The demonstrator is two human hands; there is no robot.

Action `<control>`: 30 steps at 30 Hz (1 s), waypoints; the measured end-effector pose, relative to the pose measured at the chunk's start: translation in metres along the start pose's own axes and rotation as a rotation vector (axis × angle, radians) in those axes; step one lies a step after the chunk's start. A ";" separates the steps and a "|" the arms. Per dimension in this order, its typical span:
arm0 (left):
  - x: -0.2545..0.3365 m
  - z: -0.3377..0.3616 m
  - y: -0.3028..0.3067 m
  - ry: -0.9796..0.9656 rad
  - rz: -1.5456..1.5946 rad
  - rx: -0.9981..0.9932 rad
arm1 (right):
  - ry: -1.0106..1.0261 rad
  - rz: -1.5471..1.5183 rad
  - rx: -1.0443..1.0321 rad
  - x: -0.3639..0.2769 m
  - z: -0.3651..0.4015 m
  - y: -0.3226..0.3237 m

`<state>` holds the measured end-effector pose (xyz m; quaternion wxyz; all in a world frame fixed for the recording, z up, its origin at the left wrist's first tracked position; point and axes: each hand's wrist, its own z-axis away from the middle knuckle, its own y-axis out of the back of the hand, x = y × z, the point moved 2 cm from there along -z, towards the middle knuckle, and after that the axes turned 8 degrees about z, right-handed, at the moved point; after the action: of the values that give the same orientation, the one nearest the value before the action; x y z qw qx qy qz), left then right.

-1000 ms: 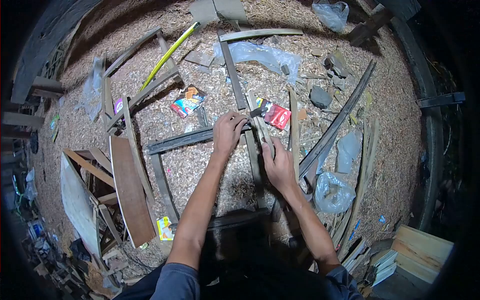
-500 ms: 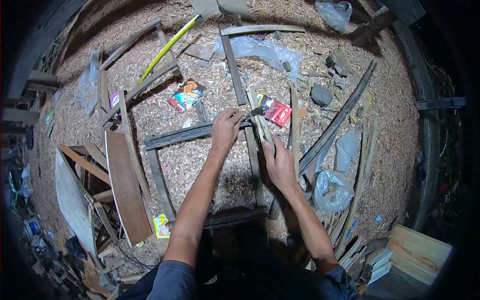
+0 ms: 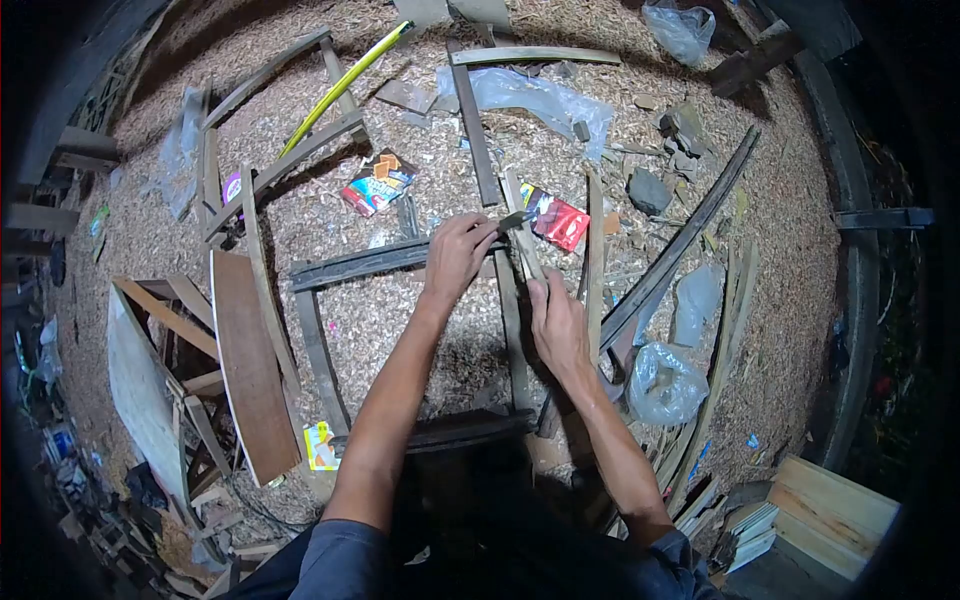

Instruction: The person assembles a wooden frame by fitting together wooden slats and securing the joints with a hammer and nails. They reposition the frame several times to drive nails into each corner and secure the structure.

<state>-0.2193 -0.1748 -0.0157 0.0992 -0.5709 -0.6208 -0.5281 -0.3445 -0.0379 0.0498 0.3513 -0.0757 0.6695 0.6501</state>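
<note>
My right hand point(image 3: 562, 325) is closed round the pale wooden handle of a hammer point(image 3: 513, 221), its dark head beside my left fingertips. My left hand point(image 3: 458, 258) has its fingers pinched together at the end of a dark wooden rail point(image 3: 365, 264); whatever is between them is too small to make out. That rail forms the far side of a rectangular wooden frame lying on the ground. The frame's left bar point(image 3: 322, 355), right bar point(image 3: 512, 345) and near bar point(image 3: 440, 434) also show. A pale wood strip point(image 3: 511, 187) reaches away just beyond the hammer head.
Wood chips point(image 3: 790, 300) cover the ground. A red packet point(image 3: 562, 225) and a blue-red packet point(image 3: 378, 183) lie beyond my hands. Long dark boards point(image 3: 690, 235) and a clear plastic bag point(image 3: 667, 384) are at right. Wooden frames and a brown panel point(image 3: 253, 365) stand at left.
The hammer head stays close to my left fingertips, with its angle slightly altered. Both hands keep nearly the same place, and the whole view has shifted a little.
</note>
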 end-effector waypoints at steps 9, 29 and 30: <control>-0.002 -0.002 -0.001 0.032 0.005 -0.016 | -0.040 0.072 -0.049 -0.007 -0.005 0.007; -0.019 -0.025 0.011 0.685 -0.427 -0.337 | 0.037 0.016 0.073 -0.019 0.000 0.016; -0.019 -0.024 0.012 0.687 -0.409 -0.323 | 0.025 0.026 0.074 -0.017 0.002 0.010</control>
<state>-0.2153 -0.2078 -0.0132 0.1029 -0.2354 -0.5613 -0.7868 -0.3369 -0.0403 0.0678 0.3371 -0.0621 0.6985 0.6282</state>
